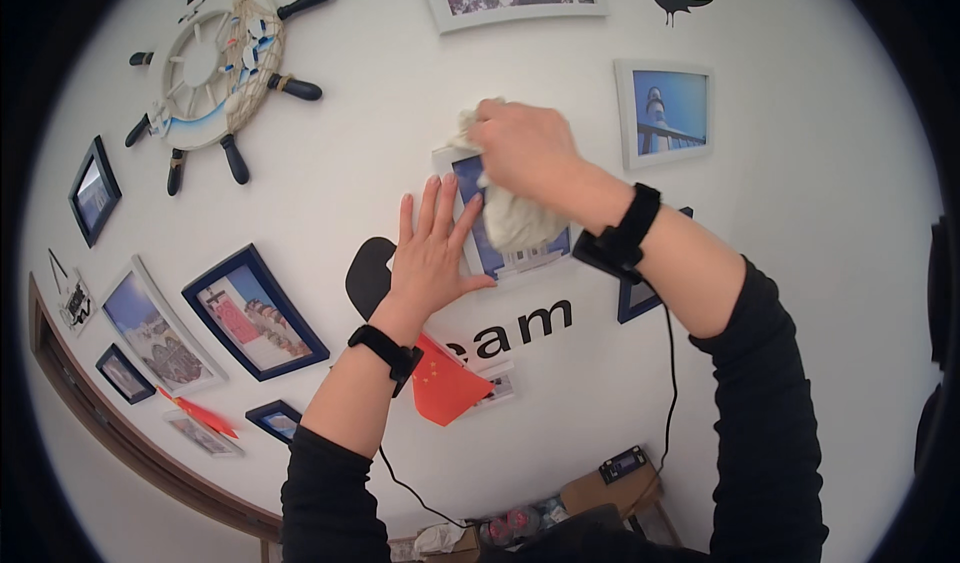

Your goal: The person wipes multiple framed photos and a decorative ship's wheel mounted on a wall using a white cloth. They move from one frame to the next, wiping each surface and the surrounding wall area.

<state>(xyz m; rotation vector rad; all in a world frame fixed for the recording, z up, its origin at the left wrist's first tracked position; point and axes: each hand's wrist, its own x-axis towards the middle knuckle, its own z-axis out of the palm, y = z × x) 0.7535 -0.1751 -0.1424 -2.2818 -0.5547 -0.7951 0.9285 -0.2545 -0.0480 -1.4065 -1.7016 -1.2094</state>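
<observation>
My right hand (525,143) grips a crumpled off-white cloth (521,221) at the upper edge of a white picture frame (472,257) on the wall. The cloth hangs over the blue picture and hides much of it. My left hand (435,255) lies flat with fingers spread against the left side of the same frame, its thumb near the lower edge. A black band with a small device is on each wrist, and thin cables run down from them.
A decorative ship's wheel (202,67) hangs at upper left. More frames surround my hands, including a lighthouse picture (670,112) and a navy frame (255,311). A small red flag (450,386) is below my left wrist. Boxes (611,488) stand at the bottom.
</observation>
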